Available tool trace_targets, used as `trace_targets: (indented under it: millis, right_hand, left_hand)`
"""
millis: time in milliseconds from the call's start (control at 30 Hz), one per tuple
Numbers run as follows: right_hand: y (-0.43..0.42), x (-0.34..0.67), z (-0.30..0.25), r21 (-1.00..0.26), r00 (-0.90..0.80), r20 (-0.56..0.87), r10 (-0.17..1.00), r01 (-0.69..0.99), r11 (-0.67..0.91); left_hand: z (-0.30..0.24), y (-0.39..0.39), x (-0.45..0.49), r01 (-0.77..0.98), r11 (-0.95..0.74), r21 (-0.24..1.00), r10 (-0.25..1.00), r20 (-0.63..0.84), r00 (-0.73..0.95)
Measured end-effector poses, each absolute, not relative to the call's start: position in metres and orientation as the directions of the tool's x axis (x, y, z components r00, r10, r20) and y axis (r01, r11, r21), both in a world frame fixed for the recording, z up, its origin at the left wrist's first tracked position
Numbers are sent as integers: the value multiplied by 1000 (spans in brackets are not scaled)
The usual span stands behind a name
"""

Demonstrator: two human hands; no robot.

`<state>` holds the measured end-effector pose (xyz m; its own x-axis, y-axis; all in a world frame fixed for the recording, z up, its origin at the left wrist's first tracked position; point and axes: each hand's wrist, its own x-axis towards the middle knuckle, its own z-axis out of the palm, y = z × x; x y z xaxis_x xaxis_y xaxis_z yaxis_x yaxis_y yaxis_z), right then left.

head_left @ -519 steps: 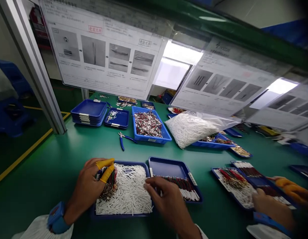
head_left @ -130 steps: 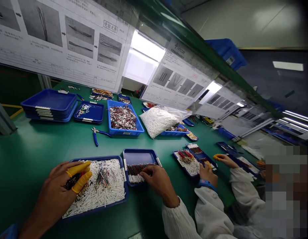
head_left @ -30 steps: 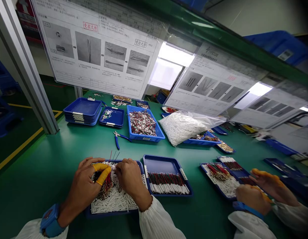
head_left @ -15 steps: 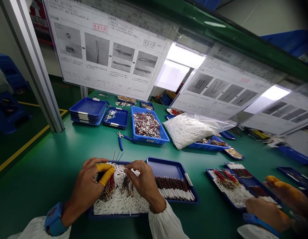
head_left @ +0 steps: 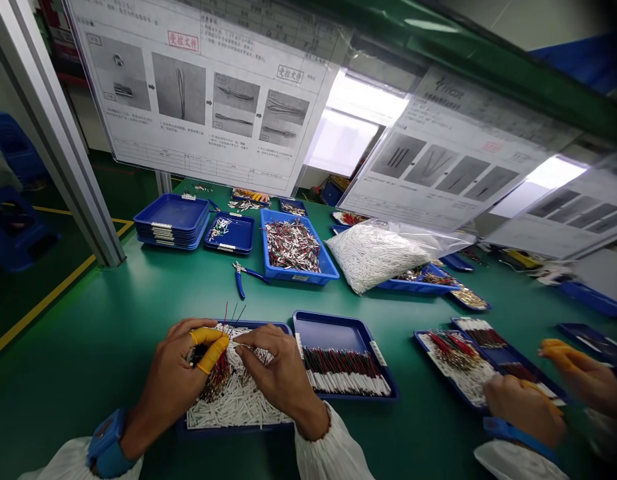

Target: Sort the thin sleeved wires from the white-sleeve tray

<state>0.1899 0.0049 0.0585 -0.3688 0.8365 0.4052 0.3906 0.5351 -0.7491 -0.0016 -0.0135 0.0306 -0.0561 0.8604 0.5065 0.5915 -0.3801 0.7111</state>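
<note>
My left hand (head_left: 176,363), with yellow finger cots on the thumb and a finger, is closed on thin wires (head_left: 226,311); their red and dark ends stick up. Close against it, my right hand (head_left: 278,367) pinches a small white sleeve (head_left: 237,345) at the wires. Both hands are over a blue tray (head_left: 238,427) of loose white sleeves (head_left: 248,403). A bundle of red and dark wires with brass-coloured ends (head_left: 216,383) lies under my left hand. Beside my right hand, another blue tray (head_left: 331,323) holds a row of wires with white sleeved ends (head_left: 343,373).
Behind are stacked blue trays (head_left: 171,213), blue-handled cutters (head_left: 240,283), a blue bin (head_left: 301,275) of wire pieces and a bag of white sleeves (head_left: 376,253). Instruction sheets (head_left: 188,93) hang above. At right, a co-worker's hands (head_left: 526,403) work by similar trays (head_left: 453,380).
My right hand has moved left, bringing the white sleeve up to the wires in my left hand. My left hand stays nearly in place. The co-worker's hands have shifted slightly.
</note>
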Motion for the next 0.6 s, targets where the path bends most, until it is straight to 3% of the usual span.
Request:
trace_targets:
  millis: [600]
  right_hand:
    - [2, 183, 58, -814, -389, 391, 834, 278, 510]
  left_hand:
    - [30, -13, -1, 574, -346, 742, 878, 472, -81]
